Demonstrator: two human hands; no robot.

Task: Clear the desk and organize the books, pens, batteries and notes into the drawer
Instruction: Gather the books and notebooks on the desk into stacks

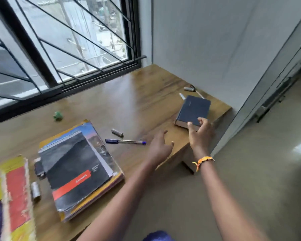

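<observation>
A thick dark blue book lies near the desk's right end. My right hand reaches over its near corner, fingers spread and just touching it, not closed. My left hand hovers open above the desk edge, left of the book. A blue pen and a grey battery lie left of my left hand. A stack of notebooks with a spiral pad on top sits at the front left. Another battery lies beside the stack. A white pen pokes out behind the book.
A yellow and red book lies at the far left. A small green object sits near the window. A battery and a cord rest by the wall. A dark small device lies beside the stack. The desk ends at right, with floor beyond.
</observation>
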